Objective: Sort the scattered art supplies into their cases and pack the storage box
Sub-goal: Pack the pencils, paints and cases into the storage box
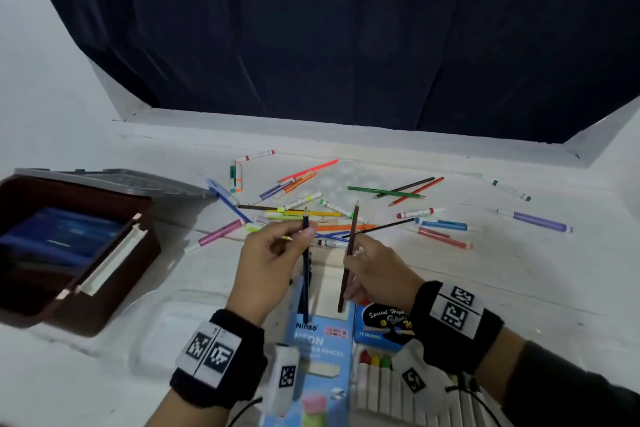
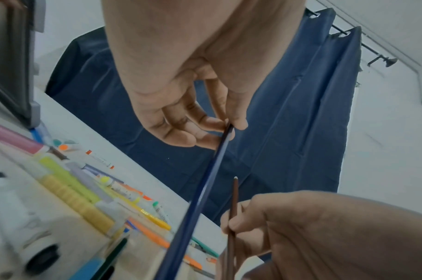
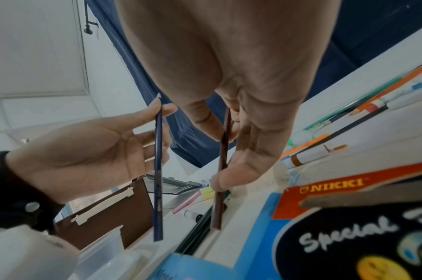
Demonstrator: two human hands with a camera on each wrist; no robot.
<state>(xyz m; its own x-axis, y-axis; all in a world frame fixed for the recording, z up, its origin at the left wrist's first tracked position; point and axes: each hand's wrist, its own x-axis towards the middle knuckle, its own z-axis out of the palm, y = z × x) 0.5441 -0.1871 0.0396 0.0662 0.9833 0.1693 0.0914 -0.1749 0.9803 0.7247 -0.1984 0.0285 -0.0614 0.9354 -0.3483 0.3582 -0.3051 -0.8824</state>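
Observation:
My left hand (image 1: 277, 253) pinches a dark blue pencil (image 1: 305, 267) near its top, and the pencil hangs upright over the light blue Ninso pencil case (image 1: 322, 343). My right hand (image 1: 374, 270) pinches a brown pencil (image 1: 349, 260), also upright, with its lower end at the case's open top. In the left wrist view the blue pencil (image 2: 200, 199) runs down from my fingertips (image 2: 231, 128). The right wrist view has the brown pencil (image 3: 220, 181) reaching the case slot beside the blue pencil (image 3: 158, 176). Scattered markers and pencils (image 1: 311, 215) lie behind both hands.
An open brown storage box (image 1: 114, 274) holding a blue pack stands at the left, its grey lid (image 1: 114, 180) behind it. A dark Nikki crayon pack (image 1: 381, 322) and white crayons (image 1: 374, 381) lie by my right wrist. A dark curtain (image 1: 346, 28) hangs beyond the table.

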